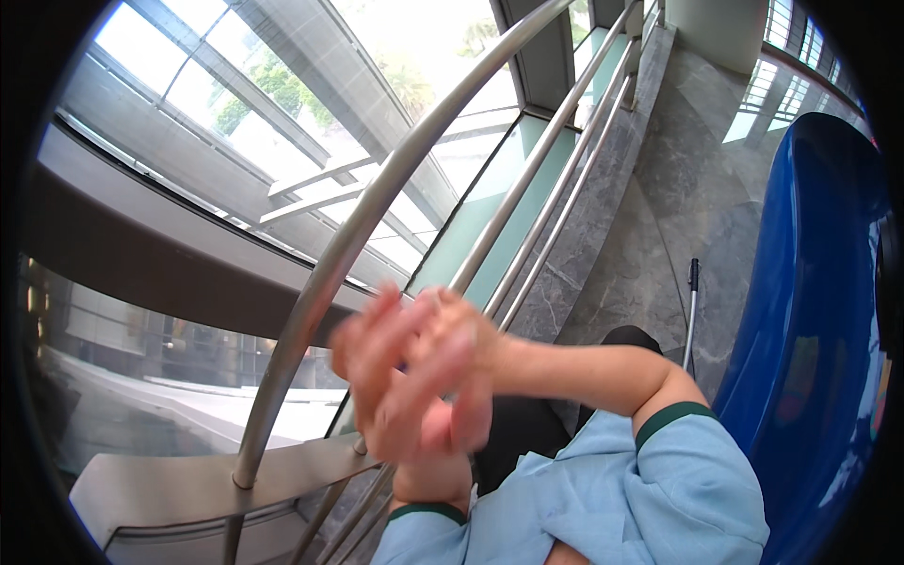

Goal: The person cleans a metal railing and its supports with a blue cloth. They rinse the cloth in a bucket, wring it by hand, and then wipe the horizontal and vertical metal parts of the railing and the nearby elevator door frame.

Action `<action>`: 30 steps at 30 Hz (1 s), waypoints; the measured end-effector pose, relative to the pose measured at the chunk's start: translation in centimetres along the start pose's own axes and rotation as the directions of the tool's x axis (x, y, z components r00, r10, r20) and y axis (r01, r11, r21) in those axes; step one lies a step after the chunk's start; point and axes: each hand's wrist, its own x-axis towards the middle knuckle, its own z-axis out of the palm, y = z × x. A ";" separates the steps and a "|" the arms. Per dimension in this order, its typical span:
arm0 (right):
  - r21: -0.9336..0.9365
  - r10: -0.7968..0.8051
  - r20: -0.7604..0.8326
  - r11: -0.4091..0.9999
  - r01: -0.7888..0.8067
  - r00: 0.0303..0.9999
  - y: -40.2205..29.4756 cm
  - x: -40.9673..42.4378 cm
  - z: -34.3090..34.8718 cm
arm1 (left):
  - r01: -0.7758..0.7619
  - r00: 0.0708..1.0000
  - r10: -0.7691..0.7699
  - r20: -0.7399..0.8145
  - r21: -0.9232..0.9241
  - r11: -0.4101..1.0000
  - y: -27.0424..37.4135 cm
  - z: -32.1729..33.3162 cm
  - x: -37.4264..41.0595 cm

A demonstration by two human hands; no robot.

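Note:
Both hands are raised together in front of my body, near the curved metal handrail, and motion blurs them. My right hand (pixel 459 328) comes in from the right on a bare forearm. My left hand (pixel 424 431) rises from below and overlaps it. Several fingers look spread or loosely bent, but which hand each belongs to is unclear. No object can be made out in either hand, and the space between the palms is hidden. The steel handrail (pixel 353 226) passes just left of the fingers; whether they touch it cannot be told.
Thinner metal rails (pixel 526 176) run beside a glass wall (pixel 480 191). A flat metal bracket (pixel 176 487) joins the handrail at lower left. To the right stands a glossy blue surface (pixel 777 296), curved at its end. A thin pole with a black grip (pixel 693 275) is over the grey marble floor (pixel 678 176).

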 end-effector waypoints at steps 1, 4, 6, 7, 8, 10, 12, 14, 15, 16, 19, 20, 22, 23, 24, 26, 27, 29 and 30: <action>0.129 -0.024 -0.097 0.991 0.036 0.995 -1.5 0.0 0.6 | 0.052 0.998 -0.055 -0.005 -0.209 0.977 0.4 -1.1 -2.3; 0.188 -0.047 -0.130 0.980 0.071 0.990 -3.2 -0.2 2.1 | 0.186 0.982 -0.180 0.055 -0.112 0.976 0.4 -2.5 -5.7; 0.185 -0.102 -0.001 0.978 0.100 0.995 -1.3 -0.9 1.2 | 0.227 0.966 -0.226 0.122 0.007 0.974 -0.8 -3.2 -5.7; 0.143 -0.107 0.047 0.985 0.100 0.993 0.1 -1.0 0.1 | 0.321 0.936 -0.320 0.144 0.018 0.947 -1.4 -2.8 -5.9; 0.111 -0.073 0.013 0.991 0.071 0.997 1.8 -1.3 -0.7 | 0.301 0.911 -0.336 0.238 0.174 0.938 -1.2 -2.9 -5.6; 0.023 -0.046 -0.056 0.999 0.047 0.997 5.3 -1.2 -2.6 | 0.260 0.844 -0.407 0.348 0.398 0.880 -0.7 -3.5 -5.0; -0.093 -0.064 -0.124 0.994 0.052 0.990 10.8 -2.1 -3.9 | 0.215 0.788 -0.426 0.445 0.449 0.867 -1.2 -2.6 -5.2; -0.139 -0.068 -0.229 0.990 0.036 0.971 15.8 -2.5 -4.8 | 0.097 0.779 -0.372 0.504 0.489 0.867 -1.9 -2.0 -5.8; -0.173 -0.052 -0.274 0.985 0.003 0.960 18.0 -2.5 -6.1 | 0.189 0.706 -0.502 0.499 0.551 0.813 -2.0 -1.4 -6.1; -0.222 -0.048 -0.296 0.975 -0.020 0.954 20.4 -2.9 -7.4 | 0.271 0.614 -0.620 0.488 0.608 0.746 -1.7 -0.5 -6.4; -0.298 -0.024 -0.303 0.952 -0.071 0.953 25.2 -3.1 -9.6 | 0.252 0.706 -0.570 0.420 0.604 0.756 -2.0 0.1 -7.4; -0.307 -0.035 -0.341 0.949 -0.076 0.939 26.1 -3.2 -10.0 | 0.247 0.726 -0.549 0.414 0.588 0.770 -2.0 0.1 -7.6; -0.239 0.042 -0.453 0.957 -0.167 0.891 28.4 -3.7 -10.3 | 0.226 0.761 -0.505 0.406 0.564 0.794 -2.1 -0.4 -8.1; -0.211 0.083 -0.470 0.956 -0.204 0.879 30.2 -4.2 -11.2 | 0.213 0.777 -0.486 0.401 0.559 0.801 -2.2 -0.2 -8.1; -0.167 0.156 -0.538 0.944 -0.285 0.829 30.2 -4.3 -10.6 | 0.197 0.787 -0.474 0.395 0.567 0.800 -2.2 -0.3 -8.3; -0.054 0.311 -0.579 0.908 -0.416 0.754 30.3 -5.2 -9.6 | 0.185 0.796 -0.468 0.383 0.583 0.791 -2.0 -0.4 -8.4; -0.005 0.364 -0.581 0.893 -0.451 0.728 30.0 -6.0 -8.8 | 0.190 0.794 -0.476 0.379 0.588 0.786 -1.8 0.0 -8.4; 0.112 0.471 -0.573 0.855 -0.506 0.671 28.2 -7.9 -6.7 | 0.243 0.854 -0.428 0.295 0.501 0.831 -1.7 0.0 -8.8; 0.078 0.497 -0.391 0.856 -0.511 0.775 28.2 -9.6 -6.8 | 0.272 0.907 -0.368 0.207 0.379 0.885 -1.6 -0.1 -9.1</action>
